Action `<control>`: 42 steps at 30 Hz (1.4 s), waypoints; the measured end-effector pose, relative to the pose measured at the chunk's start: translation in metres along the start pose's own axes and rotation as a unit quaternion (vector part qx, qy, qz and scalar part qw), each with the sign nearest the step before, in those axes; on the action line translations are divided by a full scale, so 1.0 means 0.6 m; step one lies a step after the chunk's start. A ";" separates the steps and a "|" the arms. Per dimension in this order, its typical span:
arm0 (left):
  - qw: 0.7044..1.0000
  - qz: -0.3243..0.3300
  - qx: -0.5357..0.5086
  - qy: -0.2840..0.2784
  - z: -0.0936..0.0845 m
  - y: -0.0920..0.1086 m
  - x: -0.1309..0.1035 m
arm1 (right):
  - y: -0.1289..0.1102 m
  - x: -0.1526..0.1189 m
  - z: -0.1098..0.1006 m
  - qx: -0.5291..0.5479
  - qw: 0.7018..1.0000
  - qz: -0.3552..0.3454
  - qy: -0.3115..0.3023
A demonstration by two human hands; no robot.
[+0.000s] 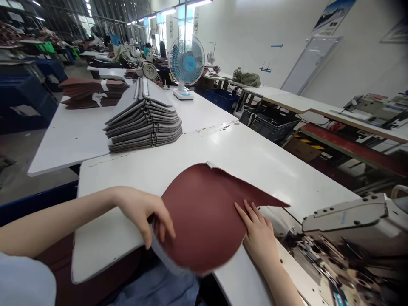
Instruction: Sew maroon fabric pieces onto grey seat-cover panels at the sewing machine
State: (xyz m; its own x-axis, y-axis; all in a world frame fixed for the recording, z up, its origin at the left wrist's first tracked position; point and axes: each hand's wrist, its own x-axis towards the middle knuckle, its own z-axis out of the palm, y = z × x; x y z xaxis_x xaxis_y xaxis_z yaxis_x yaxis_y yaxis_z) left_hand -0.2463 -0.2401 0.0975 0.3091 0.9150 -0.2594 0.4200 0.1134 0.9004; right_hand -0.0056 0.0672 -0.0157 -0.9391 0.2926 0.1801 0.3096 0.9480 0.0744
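A dark red, leather-like panel (204, 216) with a pale underside lies at the near edge of the white table, in front of me. Its outline is rounded, with a long point reaching right and a small pale notch on the far edge. My left hand (148, 214) is at the panel's left edge, fingers loosely bent over the surface and thumb apart from them. Whether those fingertips touch it is unclear. Flat on the panel's right side rest the stretched fingers of my right hand (259, 231). Close to that hand stands a sewing machine (350, 216), its metal parts exposed.
A tall stack of folded grey panels (146, 123) stands on the white table (111, 178). Behind it are bundled dark red pieces (92, 91) and a blue-white fan (188, 63). A black crate (270, 123) sits right of the table, near a red bench (357, 146).
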 end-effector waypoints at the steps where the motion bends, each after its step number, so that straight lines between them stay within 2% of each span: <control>1: 0.998 -0.013 0.035 0.058 -0.029 -0.004 -0.008 | 0.000 0.000 0.000 0.006 1.000 0.004 0.007; 2: 0.985 -0.026 0.097 0.141 -0.065 -0.009 -0.018 | 0.000 0.000 0.000 0.016 1.000 0.009 0.014; 3: 0.952 -0.046 0.178 0.245 -0.109 -0.014 -0.029 | 0.000 0.000 0.001 0.028 0.999 0.015 0.021; 4: 0.896 -0.060 0.268 0.348 -0.159 -0.021 -0.043 | 0.001 0.000 0.003 0.040 0.999 0.022 0.028; 5: 0.825 -0.083 0.353 0.433 -0.211 -0.029 -0.057 | 0.003 0.000 0.005 0.049 0.998 0.031 0.036; 7: 0.688 -0.171 0.459 0.536 -0.311 -0.045 -0.084 | 0.008 0.000 0.012 0.060 0.996 0.047 0.046; 8: 0.635 -0.219 0.474 0.568 -0.353 -0.053 -0.096 | 0.011 0.000 0.016 0.060 0.996 0.052 0.048; 9: 0.609 -0.275 0.471 0.576 -0.387 -0.059 -0.106 | 0.014 0.000 0.021 0.057 0.996 0.054 0.047; 10: 0.597 -0.326 0.457 0.573 -0.412 -0.065 -0.112 | 0.017 0.000 0.026 0.052 0.996 0.052 0.043; 11: 0.595 -0.366 0.440 0.564 -0.428 -0.069 -0.114 | 0.021 0.001 0.031 0.047 0.997 0.048 0.038; 13: 0.602 -0.408 0.419 0.544 -0.437 -0.074 -0.105 | 0.027 0.001 0.039 0.037 0.998 0.040 0.029; 16: 0.598 -0.414 0.433 0.533 -0.419 -0.066 -0.078 | 0.038 0.003 0.045 0.029 0.999 0.031 0.017; 18: 0.603 -0.417 0.442 0.516 -0.400 -0.044 -0.064 | 0.043 0.008 0.044 0.026 0.999 0.029 0.003; 20: 0.621 -0.415 0.450 0.491 -0.377 -0.005 -0.059 | 0.045 0.018 0.039 0.021 0.999 0.035 -0.009; 22: 0.656 -0.392 0.459 0.453 -0.344 0.048 -0.055 | 0.040 0.028 0.033 0.010 0.999 0.046 -0.008; 25: 0.738 -0.308 0.473 0.369 -0.266 0.141 -0.022 | 0.021 0.037 0.020 -0.006 0.999 0.052 0.009; 27: 0.777 -0.241 0.482 0.325 -0.200 0.192 0.024 | 0.004 0.034 0.008 -0.009 0.999 0.050 0.010; 29: 0.802 -0.190 0.485 0.294 -0.134 0.220 0.084 | -0.009 0.023 -0.005 -0.004 0.999 0.046 -0.013; 30: 0.818 -0.161 0.481 0.272 -0.104 0.223 0.117 | -0.014 0.015 -0.011 0.002 0.999 0.042 -0.034; 32: 0.849 -0.109 0.471 0.212 -0.050 0.207 0.187 | -0.017 -0.008 -0.021 0.023 0.997 0.036 -0.067; 35: 0.873 -0.059 0.470 0.119 0.007 0.155 0.288 | -0.014 -0.055 -0.028 0.063 0.995 0.028 -0.073; 39: 0.882 0.011 0.466 0.068 0.040 0.095 0.392 | -0.011 -0.109 -0.033 0.109 0.993 0.006 -0.047; 42: 0.892 0.062 0.448 0.022 0.050 0.080 0.434 | -0.010 -0.132 -0.041 0.137 0.989 -0.011 -0.052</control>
State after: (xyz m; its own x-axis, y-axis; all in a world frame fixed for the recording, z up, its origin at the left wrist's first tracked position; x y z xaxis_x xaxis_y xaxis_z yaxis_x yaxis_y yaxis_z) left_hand -0.1201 -0.0077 0.0625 0.3744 0.9159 -0.1449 0.9041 -0.3259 0.2762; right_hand 0.0707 0.0350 -0.0062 -0.9600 0.2688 0.0789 0.2498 0.9489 -0.1930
